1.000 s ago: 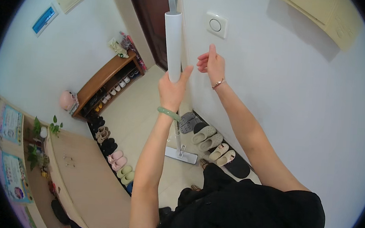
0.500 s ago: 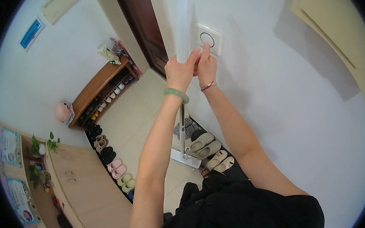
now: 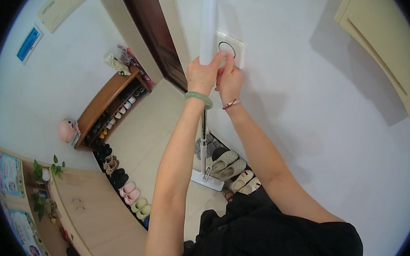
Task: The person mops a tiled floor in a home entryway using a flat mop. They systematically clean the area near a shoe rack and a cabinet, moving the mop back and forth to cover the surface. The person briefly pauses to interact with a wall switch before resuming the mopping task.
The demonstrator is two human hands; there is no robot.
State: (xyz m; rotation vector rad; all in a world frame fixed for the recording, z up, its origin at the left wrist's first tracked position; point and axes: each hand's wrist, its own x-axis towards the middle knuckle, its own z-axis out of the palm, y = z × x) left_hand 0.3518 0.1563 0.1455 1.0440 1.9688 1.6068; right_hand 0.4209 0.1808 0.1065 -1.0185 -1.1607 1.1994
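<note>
My left hand [image 3: 200, 76], with a green bangle at the wrist, is wrapped round the white handle [image 3: 207, 28] of a flat mop. Its thumb points up toward a white wall switch [image 3: 237, 48] marked with a dark ring. Close beside it, my right hand [image 3: 230, 82] has its index fingertip at the lower part of the switch. The other right fingers are curled in and partly hidden, so what they hold, if anything, does not show. Below, the mop's pole runs down to a flat white mop head [image 3: 207, 180] on the tiled floor.
Grey clogs [image 3: 233, 168] and cream slippers [image 3: 248, 182] line the right wall by the mop head. More shoes, such as pink slippers [image 3: 130, 192], stand along the left cabinet [image 3: 108, 216]. A wooden shoe rack [image 3: 103, 103] is near the dark door [image 3: 152, 29]. A cream box [image 3: 386, 50] hangs upper right.
My left thumb has come up closer to the right index fingertip at the switch. The whole view has shifted slightly. The mop head has stayed about where it was.
</note>
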